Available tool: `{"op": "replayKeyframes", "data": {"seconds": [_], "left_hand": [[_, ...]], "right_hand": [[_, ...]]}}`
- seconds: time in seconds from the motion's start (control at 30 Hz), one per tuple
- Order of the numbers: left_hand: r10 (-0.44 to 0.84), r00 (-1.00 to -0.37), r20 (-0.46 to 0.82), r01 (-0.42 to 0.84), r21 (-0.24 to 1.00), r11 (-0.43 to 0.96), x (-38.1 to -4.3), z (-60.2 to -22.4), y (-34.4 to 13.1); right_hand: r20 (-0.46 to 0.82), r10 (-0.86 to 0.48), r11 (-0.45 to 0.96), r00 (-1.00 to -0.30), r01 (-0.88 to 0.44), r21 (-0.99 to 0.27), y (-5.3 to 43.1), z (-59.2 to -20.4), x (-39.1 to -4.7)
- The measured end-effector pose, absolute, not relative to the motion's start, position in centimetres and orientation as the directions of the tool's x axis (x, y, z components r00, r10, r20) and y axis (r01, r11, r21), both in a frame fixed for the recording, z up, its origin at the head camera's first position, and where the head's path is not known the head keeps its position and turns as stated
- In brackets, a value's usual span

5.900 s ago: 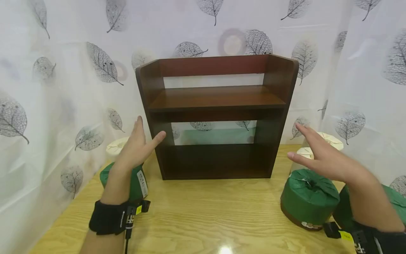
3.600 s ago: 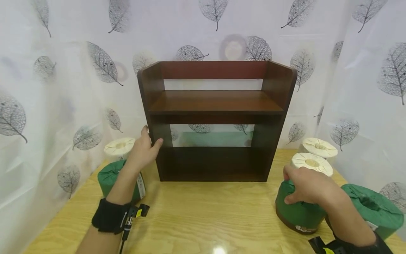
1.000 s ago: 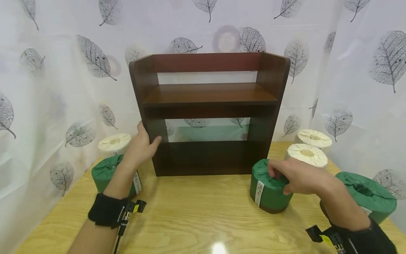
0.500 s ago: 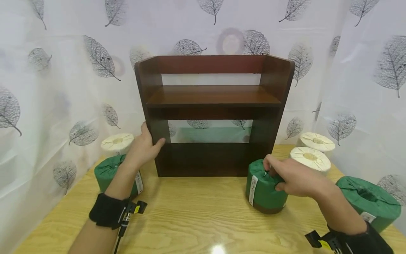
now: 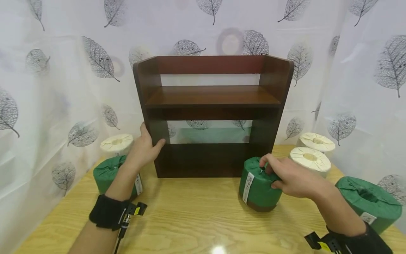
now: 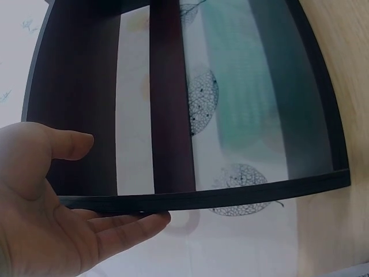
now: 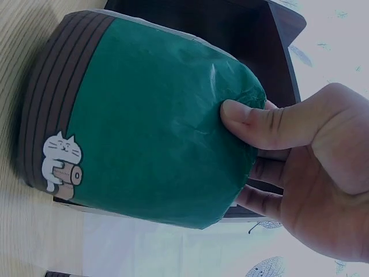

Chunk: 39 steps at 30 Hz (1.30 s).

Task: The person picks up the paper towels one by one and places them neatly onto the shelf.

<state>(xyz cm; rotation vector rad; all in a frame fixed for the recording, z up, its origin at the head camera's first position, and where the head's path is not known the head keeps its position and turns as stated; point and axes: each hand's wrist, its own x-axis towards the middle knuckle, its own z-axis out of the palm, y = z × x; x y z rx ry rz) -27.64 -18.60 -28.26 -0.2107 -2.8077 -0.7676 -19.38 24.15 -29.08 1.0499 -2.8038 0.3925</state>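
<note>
My right hand (image 5: 295, 178) pinches the top of a green-wrapped toilet roll (image 5: 261, 194), thumb on the near side and fingers at the centre hole. The roll leans slightly, its brown base close over the table, in front of the shelf's lower right corner. In the right wrist view its wrapper (image 7: 155, 127) shows a white cat print. My left hand (image 5: 141, 150) holds the left side panel of a dark brown two-tier bookshelf (image 5: 212, 95). In the left wrist view the thumb (image 6: 75, 144) is inside the panel and the other fingers lie along its outside.
At right stand two cream-wrapped rolls (image 5: 310, 158) and another green roll (image 5: 368, 201). Left of the shelf are a cream roll (image 5: 116, 143) and a green roll (image 5: 108, 174), partly behind my left forearm. A leaf-printed curtain (image 5: 79, 88) surrounds the wooden table (image 5: 196, 218).
From raised and apart, my left hand has come onto the shelf's side. My right hand has taken hold of the green toilet roll and brought it left, in front of the shelf.
</note>
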Motion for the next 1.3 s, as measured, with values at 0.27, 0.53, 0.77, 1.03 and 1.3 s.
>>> {"op": "replayKeyframes", "data": {"seconds": [0.27, 0.53, 0.77, 1.03, 1.3], "left_hand": [[0.080, -0.960, 0.267, 0.207, 0.490, 0.847, -27.9, -28.4, -18.7], [0.084, -0.959, 0.270, 0.211, 0.489, 0.846, -28.0, -28.1, -18.7], [0.083, -0.964, 0.254, 0.202, 0.490, 0.848, -27.9, -28.5, -18.7], [0.085, -0.966, 0.243, 0.197, 0.485, 0.852, -27.9, -28.5, -18.5], [0.094, -0.963, 0.254, 0.211, 0.485, 0.849, -28.0, -29.0, -18.5]], "right_hand": [[0.217, -0.620, 0.741, -0.754, -0.654, -0.155, 23.8, -29.0, -19.6], [0.280, -0.611, 0.743, -0.741, -0.658, -0.122, 23.1, -28.4, -20.1], [0.287, -0.621, 0.744, -0.729, -0.664, -0.079, 21.9, -28.2, -20.8], [0.311, -0.620, 0.742, -0.720, -0.667, -0.065, 21.4, -28.2, -21.9], [0.310, -0.598, 0.762, -0.739, -0.644, -0.067, 20.4, -28.8, -23.6]]}}
